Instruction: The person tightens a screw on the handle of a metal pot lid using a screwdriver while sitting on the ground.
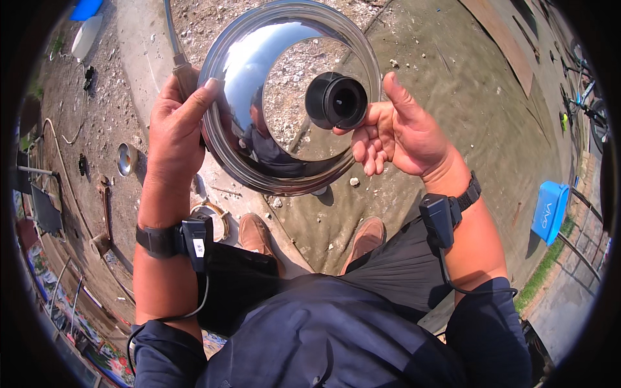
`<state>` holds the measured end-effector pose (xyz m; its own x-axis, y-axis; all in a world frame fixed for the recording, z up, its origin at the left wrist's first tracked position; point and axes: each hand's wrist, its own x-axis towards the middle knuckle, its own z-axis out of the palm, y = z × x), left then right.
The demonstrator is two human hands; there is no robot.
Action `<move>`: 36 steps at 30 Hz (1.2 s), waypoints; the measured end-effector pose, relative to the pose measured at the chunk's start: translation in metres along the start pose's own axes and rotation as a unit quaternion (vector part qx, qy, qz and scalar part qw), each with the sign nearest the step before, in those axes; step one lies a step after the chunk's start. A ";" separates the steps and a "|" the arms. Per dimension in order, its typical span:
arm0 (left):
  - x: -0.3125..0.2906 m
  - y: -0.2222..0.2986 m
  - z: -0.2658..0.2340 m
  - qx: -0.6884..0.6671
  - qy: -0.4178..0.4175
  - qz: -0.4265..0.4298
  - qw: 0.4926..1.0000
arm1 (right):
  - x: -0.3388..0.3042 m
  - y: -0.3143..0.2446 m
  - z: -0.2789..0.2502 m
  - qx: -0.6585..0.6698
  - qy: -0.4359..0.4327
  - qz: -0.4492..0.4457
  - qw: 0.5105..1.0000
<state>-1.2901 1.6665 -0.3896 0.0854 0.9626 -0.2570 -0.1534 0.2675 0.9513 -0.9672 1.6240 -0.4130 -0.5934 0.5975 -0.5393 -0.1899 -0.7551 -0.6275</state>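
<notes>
A round pot lid (237,97) with a wide shiny steel ring, a clear glass middle and a black knob (336,101) is held up before me, knob side up. My left hand (180,116) grips its left edge, thumb on top and fingers hidden underneath. A brown piece with a thin grey cord or rod (171,32) runs upward from that hand; I cannot tell what it is. Beside the knob, my right hand (404,132) is open, palm up, thumb stretched out and fingers loosely bent. Its index finger reaches to the knob's lower side, perhaps touching it.
Below me, two brown shoes (255,236) stand on concrete, with a ring-shaped thing (210,220) by the left one. A small metal bowl (127,159) and a hammer-like tool (103,194) lie on gravel at left. A blue box-like thing (550,212) and bicycles (585,97) are at right.
</notes>
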 end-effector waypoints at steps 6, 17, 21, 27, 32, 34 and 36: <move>0.005 -0.002 -0.015 -0.046 0.058 -0.029 0.997 | -0.012 -0.009 -0.006 -0.193 0.174 -0.194 0.946; -0.009 -0.042 0.001 -0.128 0.044 -0.116 0.984 | 0.021 0.002 0.030 -0.585 0.344 -0.482 0.555; -0.011 -0.050 0.008 -0.170 0.063 -0.154 0.971 | 0.019 -0.001 0.028 -0.562 0.319 -0.498 0.578; -0.013 -0.048 0.002 -0.171 -0.009 -0.172 0.970 | 0.013 -0.004 0.023 -0.593 0.350 -0.456 0.564; -0.012 -0.048 0.008 -0.181 0.080 -0.216 0.956 | 0.010 -0.005 0.016 -0.592 0.380 -0.454 0.547; -0.020 -0.044 0.017 -0.068 0.030 -0.250 0.966 | 0.005 -0.005 0.013 -0.576 0.392 -0.444 0.563; -0.024 -0.046 0.015 0.023 -0.035 -0.284 0.958 | 0.001 -0.006 0.011 -0.546 0.407 -0.431 0.593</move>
<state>-1.2704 1.6303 -0.4246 0.2074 0.6561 -0.7256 -0.0183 0.7442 0.6677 -0.9751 1.6258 -0.4034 0.0136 0.9021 0.4314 0.7337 0.2841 -0.6173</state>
